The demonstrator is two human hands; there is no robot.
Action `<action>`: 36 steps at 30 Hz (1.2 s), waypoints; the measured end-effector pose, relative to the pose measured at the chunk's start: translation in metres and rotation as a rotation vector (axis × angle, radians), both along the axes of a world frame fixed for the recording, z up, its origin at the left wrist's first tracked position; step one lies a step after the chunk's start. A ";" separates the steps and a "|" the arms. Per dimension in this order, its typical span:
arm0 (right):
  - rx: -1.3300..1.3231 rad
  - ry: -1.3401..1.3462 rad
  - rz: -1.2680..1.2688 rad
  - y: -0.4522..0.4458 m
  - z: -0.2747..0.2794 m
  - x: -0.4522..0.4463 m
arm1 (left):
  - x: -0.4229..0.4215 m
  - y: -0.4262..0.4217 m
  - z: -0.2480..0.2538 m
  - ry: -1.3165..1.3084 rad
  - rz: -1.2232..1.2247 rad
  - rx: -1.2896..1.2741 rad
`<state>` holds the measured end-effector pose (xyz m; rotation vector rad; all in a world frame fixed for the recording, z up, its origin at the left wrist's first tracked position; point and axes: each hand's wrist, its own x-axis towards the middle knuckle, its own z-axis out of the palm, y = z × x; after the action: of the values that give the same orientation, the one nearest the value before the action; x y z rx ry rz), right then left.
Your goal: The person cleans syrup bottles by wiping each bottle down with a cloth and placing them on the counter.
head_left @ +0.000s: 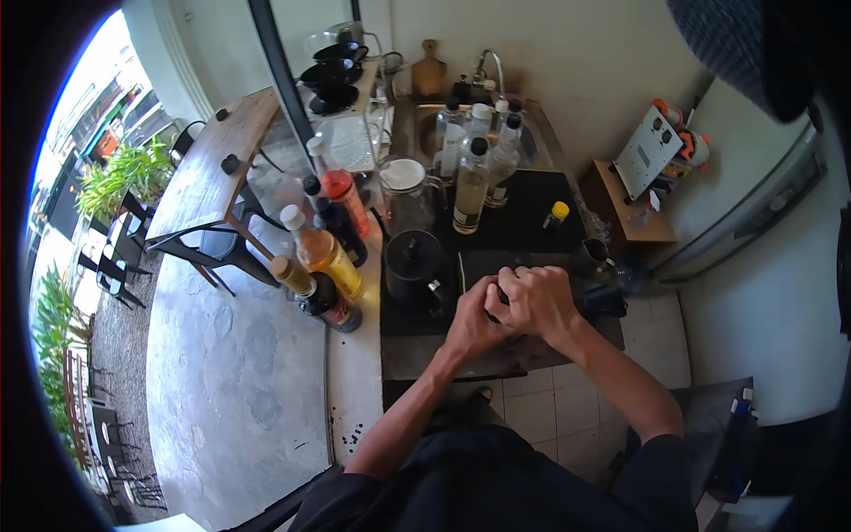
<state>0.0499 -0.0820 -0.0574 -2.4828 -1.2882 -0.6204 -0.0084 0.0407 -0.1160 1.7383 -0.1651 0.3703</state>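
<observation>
Both hands meet over the dark counter mat [523, 232]. My left hand [474, 321] is curled around a small dark object, mostly hidden by the fingers. On top of that object, my right hand [534, 301] is closed, its fingers bent over it. Just left of the hands stands a black lidded pot [414, 266]. Behind it is a glass jug [408, 199] with a white lid. A clear bottle with a black cap [472, 188] stands upright beyond the hands, among several others. A small yellow-capped bottle [556, 215] is behind my right hand.
Syrup bottles [326, 257] line the counter's left side. A metal pitcher [592, 258] stands right of the hands. At the back are a sink [541, 146] and a wooden board [429, 73]. A white-panelled machine [651, 151] sits on a wooden stand at right.
</observation>
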 end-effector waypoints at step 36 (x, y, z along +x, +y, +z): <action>0.365 0.159 -0.250 0.032 -0.004 -0.064 | -0.030 -0.009 -0.139 0.124 0.099 0.162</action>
<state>-0.0144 -0.0496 -0.0616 -2.3436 -0.7365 -0.6346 -0.0385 0.0314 -0.2549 1.9287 -0.0190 0.3272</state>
